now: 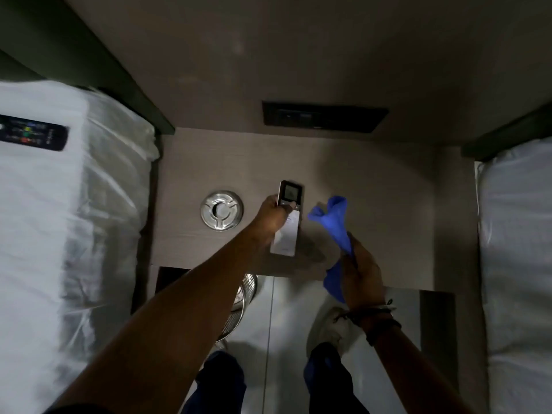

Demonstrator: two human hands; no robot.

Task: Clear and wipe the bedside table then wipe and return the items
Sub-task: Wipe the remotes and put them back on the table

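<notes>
White remote (286,218) sat near the table's (373,186) middle, screen end toward 12 o'clock, left hand (273,212) closed round its upper body, thumb across the buttons; whether it rested on the surface or hung just above, could not tell. Right hand (363,271) at 4 o'clock from it, fist closed on a bunched blue cloth (333,221). Judged step: setting the remote back; best laid flat, square to the edge, clear of the cloth. Steel ashtray (221,210) at 9 o'clock, just beside. Dark remote (33,135) lay on the left bed (59,219), likely yet to return. Wall socket panel (324,116) at 12 o'clock. Nothing blocked the spot.
</notes>
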